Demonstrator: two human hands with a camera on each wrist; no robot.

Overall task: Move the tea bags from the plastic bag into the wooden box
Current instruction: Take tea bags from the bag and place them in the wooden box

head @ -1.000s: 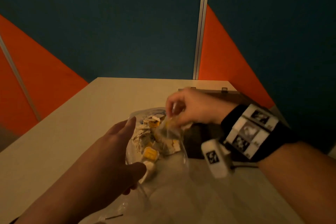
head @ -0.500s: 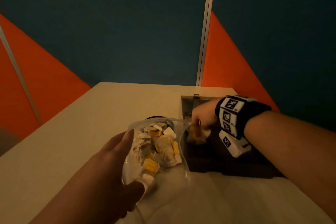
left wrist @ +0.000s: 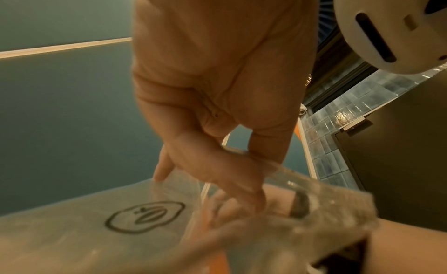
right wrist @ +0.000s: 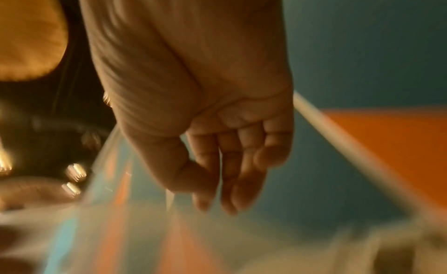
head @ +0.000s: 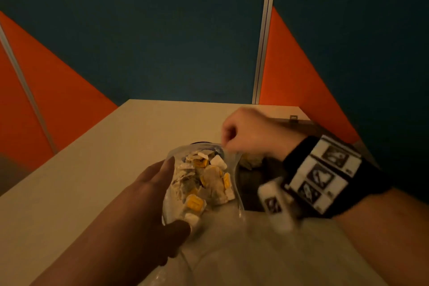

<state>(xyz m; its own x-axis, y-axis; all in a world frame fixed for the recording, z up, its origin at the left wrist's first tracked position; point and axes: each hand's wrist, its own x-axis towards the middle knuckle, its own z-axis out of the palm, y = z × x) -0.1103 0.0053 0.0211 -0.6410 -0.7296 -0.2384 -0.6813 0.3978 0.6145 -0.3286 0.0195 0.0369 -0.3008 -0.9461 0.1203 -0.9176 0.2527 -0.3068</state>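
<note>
**Right hand back at the mouth of the bag**

Since half a second ago, the right hand [head: 249, 133] has come away from the wooden box [head: 253, 183] and now hovers at the far rim of the plastic bag [head: 234, 169]; its fingers hang loosely, slightly curled, with nothing between them in the right wrist view. Tea bags [head: 206, 181], white and yellow-tagged, lie heaped inside the clear bag, which stands open on the table [head: 92, 169] just left of the dark box. A small pale clump, too dim to identify, sits in the box near the right wrist. Gripping the bag's near-left edge, the left hand [head: 153, 206] pinches plastic between thumb and fingers. A black wristband [head: 325, 176] with printed markers wraps the right wrist. Teal and orange wall panels [head: 162, 30] rise behind the table.
</note>
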